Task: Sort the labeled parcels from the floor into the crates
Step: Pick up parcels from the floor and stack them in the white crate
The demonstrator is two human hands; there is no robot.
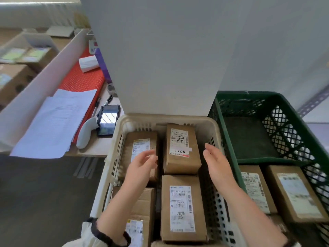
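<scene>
A beige slatted crate (165,118) in the middle holds several brown cardboard parcels with white labels. One parcel (180,148) marked "1180" lies at the back, a longer one (182,208) lies in front of it, and another (138,145) sits at the back left. My left hand (142,165) hovers over the back-left parcel, fingers loosely spread, holding nothing. My right hand (216,161) hangs open beside the crate's right wall, next to the "1180" parcel. A green mesh crate (277,122) to the right holds two labeled parcels (256,189) (299,193) at its near end.
A large white pillar (169,59) rises just behind the beige crate. On the desk to the left lie a phone (108,120), a handheld scanner (87,131), pens, a stack of papers (53,122) and a red mat (81,79). Dark floor (44,202) shows at lower left.
</scene>
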